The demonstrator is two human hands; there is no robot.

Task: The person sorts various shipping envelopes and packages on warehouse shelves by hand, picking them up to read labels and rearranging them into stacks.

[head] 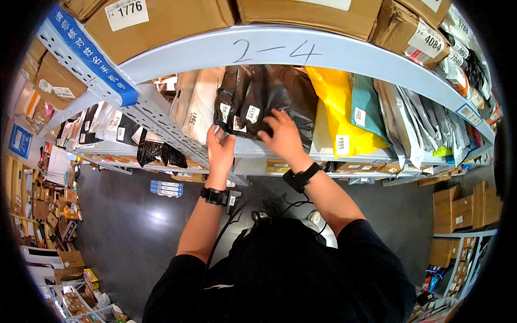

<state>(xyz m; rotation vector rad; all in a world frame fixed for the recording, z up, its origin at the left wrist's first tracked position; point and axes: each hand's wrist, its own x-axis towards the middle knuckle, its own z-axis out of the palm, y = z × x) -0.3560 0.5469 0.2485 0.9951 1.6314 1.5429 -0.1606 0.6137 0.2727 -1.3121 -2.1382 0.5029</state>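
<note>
Several black plastic mailer bags (246,97) stand side by side on a metal shelf, with white labels on their lower ends. My left hand (221,145) is at the lower left edge of these bags, thumb and fingers apart, beside a white padded parcel (204,105). My right hand (282,135) lies against the front of a larger black bag (293,93), its fingers spread; whether it presses on the plastic I cannot tell. A yellow mailer bag (333,109) and a teal one (365,103) lean to the right of it.
A pale metal shelf beam (278,50) crosses above the bags, with cardboard boxes (173,28) on top. A perforated upright (153,117) stands at the left. Grey mailers (420,121) fill the shelf's right part. Cables (242,206) hang before my body. Boxes (464,210) stand at the far right.
</note>
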